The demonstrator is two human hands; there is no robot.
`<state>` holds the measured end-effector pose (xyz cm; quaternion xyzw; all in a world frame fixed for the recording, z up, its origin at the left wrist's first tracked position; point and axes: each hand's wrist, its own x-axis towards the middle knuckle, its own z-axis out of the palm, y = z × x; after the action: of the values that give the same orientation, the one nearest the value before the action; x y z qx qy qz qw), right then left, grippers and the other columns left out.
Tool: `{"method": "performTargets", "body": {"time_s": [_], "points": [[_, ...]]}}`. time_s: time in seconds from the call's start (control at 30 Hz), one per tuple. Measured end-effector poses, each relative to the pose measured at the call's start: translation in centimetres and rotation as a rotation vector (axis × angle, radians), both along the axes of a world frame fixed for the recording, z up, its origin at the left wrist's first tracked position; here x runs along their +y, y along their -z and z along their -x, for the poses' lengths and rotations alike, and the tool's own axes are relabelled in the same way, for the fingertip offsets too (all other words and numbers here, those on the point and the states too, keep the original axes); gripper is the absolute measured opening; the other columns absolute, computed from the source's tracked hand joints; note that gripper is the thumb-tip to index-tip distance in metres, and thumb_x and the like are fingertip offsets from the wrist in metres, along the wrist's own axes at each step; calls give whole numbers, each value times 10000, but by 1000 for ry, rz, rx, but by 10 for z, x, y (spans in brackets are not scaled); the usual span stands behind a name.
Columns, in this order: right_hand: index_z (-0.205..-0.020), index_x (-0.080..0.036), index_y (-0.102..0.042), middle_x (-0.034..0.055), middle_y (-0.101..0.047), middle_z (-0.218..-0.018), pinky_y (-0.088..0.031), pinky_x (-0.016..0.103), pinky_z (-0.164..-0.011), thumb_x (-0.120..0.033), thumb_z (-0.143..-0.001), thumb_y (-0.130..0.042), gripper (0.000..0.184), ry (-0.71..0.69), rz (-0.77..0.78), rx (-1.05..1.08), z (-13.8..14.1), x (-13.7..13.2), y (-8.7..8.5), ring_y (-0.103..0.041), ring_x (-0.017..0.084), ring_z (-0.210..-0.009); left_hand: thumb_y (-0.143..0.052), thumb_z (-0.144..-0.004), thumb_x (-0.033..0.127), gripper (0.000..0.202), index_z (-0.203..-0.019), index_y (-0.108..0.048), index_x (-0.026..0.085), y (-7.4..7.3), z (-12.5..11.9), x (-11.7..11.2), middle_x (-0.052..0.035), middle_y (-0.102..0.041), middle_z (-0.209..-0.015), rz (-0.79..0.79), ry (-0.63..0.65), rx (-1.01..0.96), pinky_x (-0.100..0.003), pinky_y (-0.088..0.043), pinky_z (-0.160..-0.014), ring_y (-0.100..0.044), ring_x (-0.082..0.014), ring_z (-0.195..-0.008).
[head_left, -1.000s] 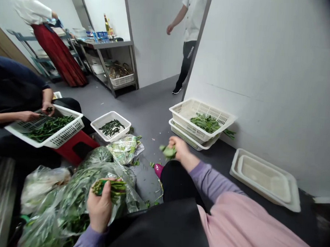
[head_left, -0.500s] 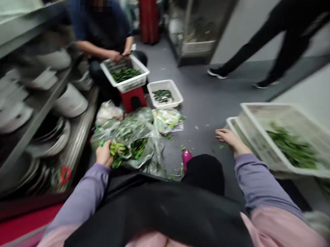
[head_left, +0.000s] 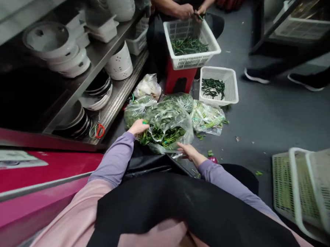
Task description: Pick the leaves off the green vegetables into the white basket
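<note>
On the floor before me lies a clear plastic bag of leafy greens, its mouth facing me. My left hand is at the bag's left side, closed on a bunch of leafy greens; a bit of bright green shows at the fingertips, and the hand hides part of the bunch. At the bag's right front edge is my right hand, fingers stretched towards the greens and holding nothing I can see. Whether it touches the plastic I cannot tell. A second bag of greens lies just beyond, to the right.
A co-worker's hands work over a white basket of green peppers on a red stool. Another white basket holds peppers. Left are shelves of dishes and red-handled scissors; right, stacked baskets. Someone's shoes stand behind.
My right hand has come left from beside the baskets to the bag's mouth. My left hand stays near the bag's left side. The view has turned left and down.
</note>
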<state>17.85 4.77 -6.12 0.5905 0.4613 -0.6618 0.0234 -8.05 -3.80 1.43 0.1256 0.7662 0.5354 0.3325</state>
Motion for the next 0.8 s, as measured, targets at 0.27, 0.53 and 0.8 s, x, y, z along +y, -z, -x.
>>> {"method": "performTargets", "body": {"time_s": [0.27,0.53,0.8], "points": [[-583,-151,-495,-37,-472,-477,-284,182,-443,-7,-598,-431,158,95,-123,168,26,12,10,-394,62,-437,-629,-683,290,525,-1162,-517,109,21,-36,19,-160,-669,-929,750,825,548,-323,-448,-725,-634,-280,-851],[-475,-170,-457,-46,-414,-423,-252,205,-476,-62,-518,-402,129,86,-190,352,44,30,-13,-361,85,-473,-648,-593,200,686,-1255,-472,152,38,-15,53,-161,-669,-973,684,719,569,-346,-431,-808,-619,-299,-959],[-517,-183,-374,-45,-360,-458,-230,198,-448,-119,-527,-386,66,214,-263,809,14,81,-112,-330,64,-444,-577,-710,236,251,-926,-577,108,11,-20,118,-49,-640,-702,27,136,124,-328,-498,-701,-616,-181,-727]]}}
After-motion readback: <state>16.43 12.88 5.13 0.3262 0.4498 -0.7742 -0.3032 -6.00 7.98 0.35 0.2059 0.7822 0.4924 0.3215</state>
